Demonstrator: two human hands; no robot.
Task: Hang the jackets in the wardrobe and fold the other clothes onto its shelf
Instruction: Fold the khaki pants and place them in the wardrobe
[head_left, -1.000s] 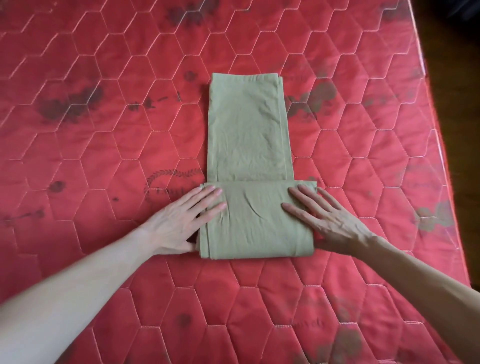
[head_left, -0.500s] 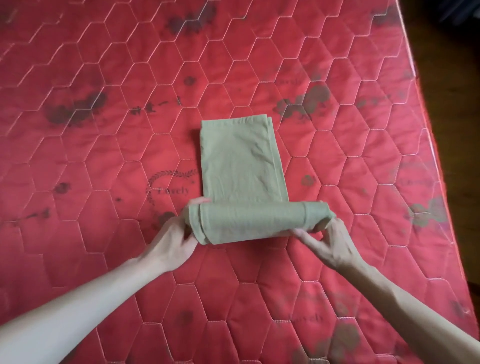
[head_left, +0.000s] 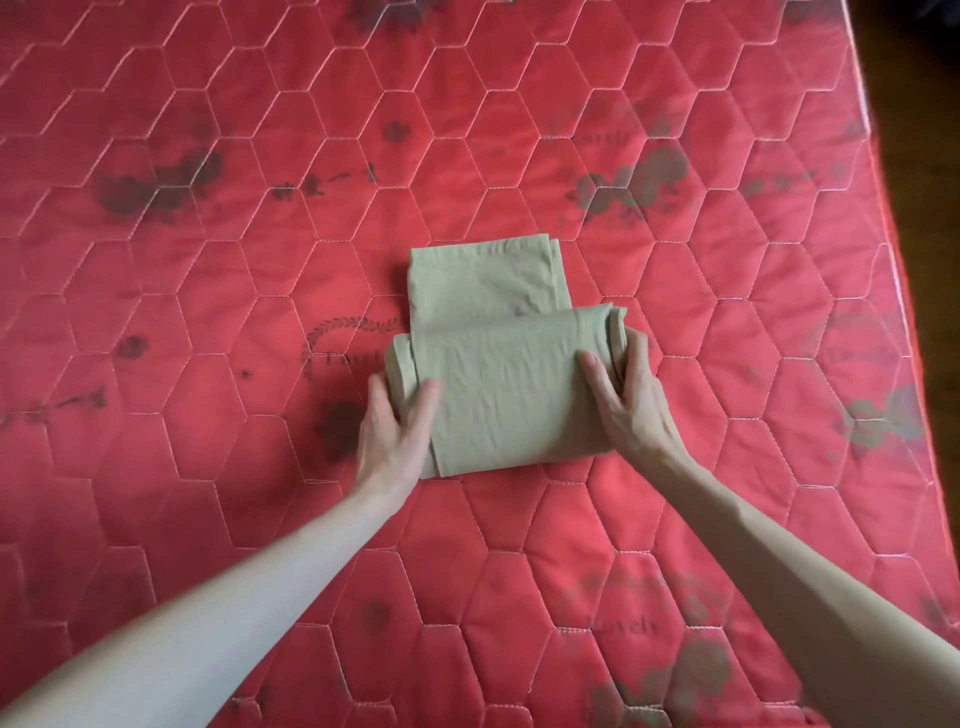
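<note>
Red quilted mattress (head_left: 208, 467): olive garment (head_left: 498, 384) half rolled.
Left hand (head_left: 395, 436) and right hand (head_left: 631, 400) grasp its ends; soft, light, likely unrolls unless held there.

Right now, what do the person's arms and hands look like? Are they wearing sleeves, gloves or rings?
Both arms are bare as far as the head view shows, with no sleeves in sight. The left hand and the right hand are bare too: no gloves, and no watch or bracelet at either wrist. No rings show on the fingers that can be seen. The forearms look long and slim.
</note>
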